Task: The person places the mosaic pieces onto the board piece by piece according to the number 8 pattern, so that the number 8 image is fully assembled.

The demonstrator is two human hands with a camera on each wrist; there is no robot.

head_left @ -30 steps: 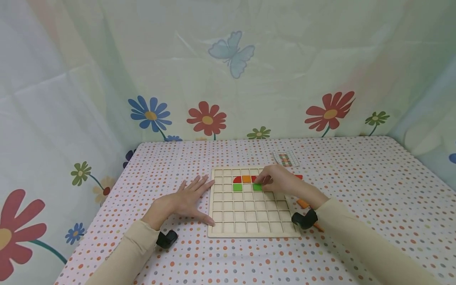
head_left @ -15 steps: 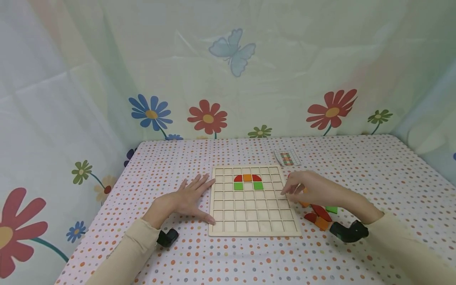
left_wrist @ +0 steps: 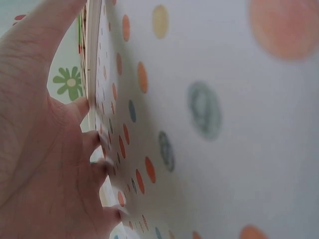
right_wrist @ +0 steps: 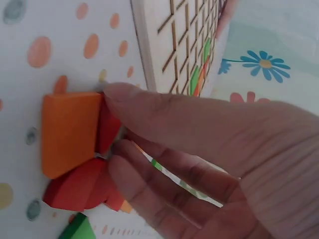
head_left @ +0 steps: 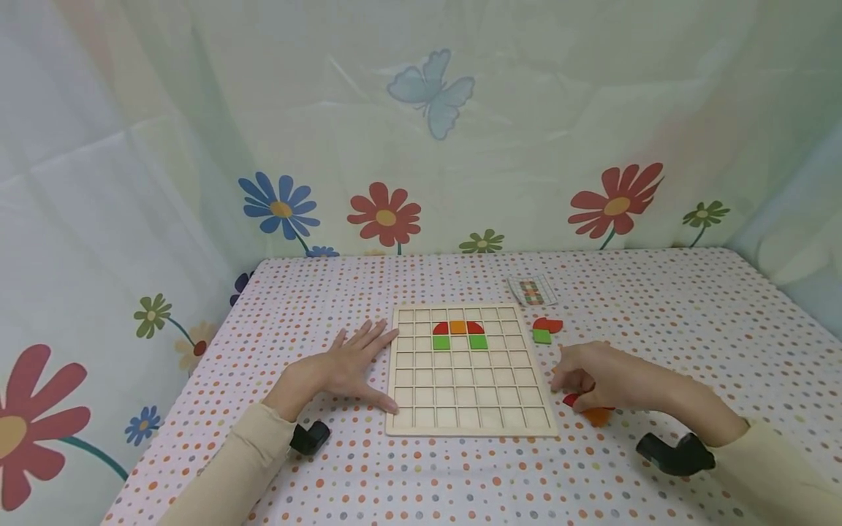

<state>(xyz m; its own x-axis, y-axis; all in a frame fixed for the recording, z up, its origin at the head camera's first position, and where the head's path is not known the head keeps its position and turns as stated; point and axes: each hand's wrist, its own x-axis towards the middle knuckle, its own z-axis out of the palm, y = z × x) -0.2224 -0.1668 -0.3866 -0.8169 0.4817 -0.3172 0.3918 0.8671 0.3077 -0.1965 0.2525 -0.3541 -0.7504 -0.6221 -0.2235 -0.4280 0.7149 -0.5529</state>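
Note:
A wooden grid board [head_left: 470, 431] holds two red quarter-round tiles, an orange square tile [head_left: 457, 327] between them, and two green square tiles [head_left: 441, 342] below. My left hand [head_left: 345, 369] lies with fingers spread along the board's left edge, fingertips and thumb touching it. Right of the board, my right hand [head_left: 608, 376] reaches into a pile of tiles. In the right wrist view, its thumb touches a red tile [right_wrist: 107, 127] beside an orange tile [right_wrist: 70, 132], with the fingers at the red tile's other side. More red tiles [right_wrist: 79, 186] lie beneath the fingertips, partly hidden.
A small printed pattern card [head_left: 533, 291] lies behind the board's right corner. Red tiles [head_left: 548, 324] and a green tile [head_left: 542, 336] lie between the card and my right hand. A dotted cloth [head_left: 434, 475] covers the table, and a flowered curtain [head_left: 316, 109] hangs behind.
My right hand has left the green tile on the board and moved right and nearer, down to the loose tiles. My left hand has stayed at the board's edge.

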